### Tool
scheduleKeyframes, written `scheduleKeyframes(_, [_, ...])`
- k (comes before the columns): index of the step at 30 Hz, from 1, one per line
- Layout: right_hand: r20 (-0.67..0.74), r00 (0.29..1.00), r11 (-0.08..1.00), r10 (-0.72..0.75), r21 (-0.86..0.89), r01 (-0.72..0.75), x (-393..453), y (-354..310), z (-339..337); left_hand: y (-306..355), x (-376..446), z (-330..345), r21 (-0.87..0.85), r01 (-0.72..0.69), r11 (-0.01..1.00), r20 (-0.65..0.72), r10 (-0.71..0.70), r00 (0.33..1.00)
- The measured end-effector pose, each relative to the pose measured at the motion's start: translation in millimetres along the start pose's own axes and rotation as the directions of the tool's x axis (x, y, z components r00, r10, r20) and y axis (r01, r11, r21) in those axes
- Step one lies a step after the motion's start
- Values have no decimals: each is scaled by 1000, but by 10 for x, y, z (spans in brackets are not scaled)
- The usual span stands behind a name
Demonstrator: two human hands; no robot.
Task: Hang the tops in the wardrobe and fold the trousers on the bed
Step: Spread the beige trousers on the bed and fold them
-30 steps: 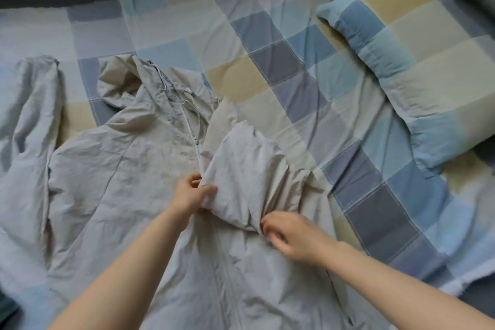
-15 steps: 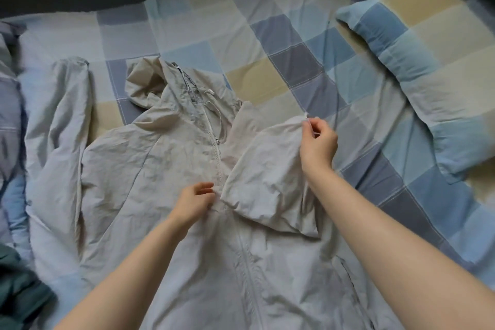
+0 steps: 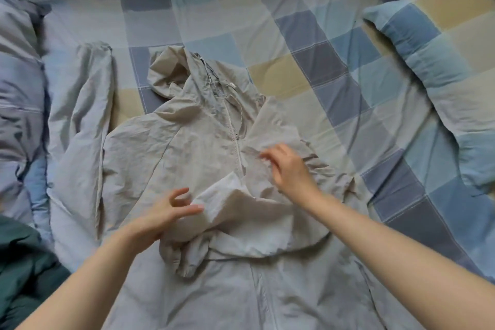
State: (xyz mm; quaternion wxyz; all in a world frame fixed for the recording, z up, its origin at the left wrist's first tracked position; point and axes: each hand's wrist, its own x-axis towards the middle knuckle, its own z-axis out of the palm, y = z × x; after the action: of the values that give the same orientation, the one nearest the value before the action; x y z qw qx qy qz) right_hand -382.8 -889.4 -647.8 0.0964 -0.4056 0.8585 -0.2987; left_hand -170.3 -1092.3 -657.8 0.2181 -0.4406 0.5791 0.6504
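A light grey hooded zip jacket (image 3: 166, 158) lies front up on the checked bed, hood toward the far side, zipper closed. Its left sleeve (image 3: 77, 120) stretches out along the bed's left part. Its right sleeve (image 3: 241, 222) lies folded across the chest, cuff bunched near the middle. My left hand (image 3: 166, 211) hovers with fingers spread, fingertips touching the folded sleeve's edge. My right hand (image 3: 289, 169) is over the chest beside the zipper, fingers loosely bent and holding nothing.
A checked pillow (image 3: 439, 56) lies at the right. A blue-grey duvet (image 3: 18, 83) is bunched along the left edge. Dark green cloth (image 3: 21, 270) sits at the lower left. The checked sheet (image 3: 321, 35) shows beyond the hood.
My right hand let go of the sleeve it had lifted; the sleeve now lies across the chest. My left hand opened and shifted to the sleeve's edge. The camera moved left.
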Motion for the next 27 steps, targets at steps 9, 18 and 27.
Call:
scheduleKeyframes(9, [612,791,809,-2,-464,361,659,48,178,-328,68,-156,418,-24,908,-12,32,999])
scheduleKeyframes(18, [124,866,514,485,-841,-167,1212,594,-493,-215,207,-245,324,-120,938,-250,207,946])
scheduleKeyframes(27, [66,986,680,154,-731,-57,1051,675,-544,481,422,-565,390,-105,915,-613,343,712])
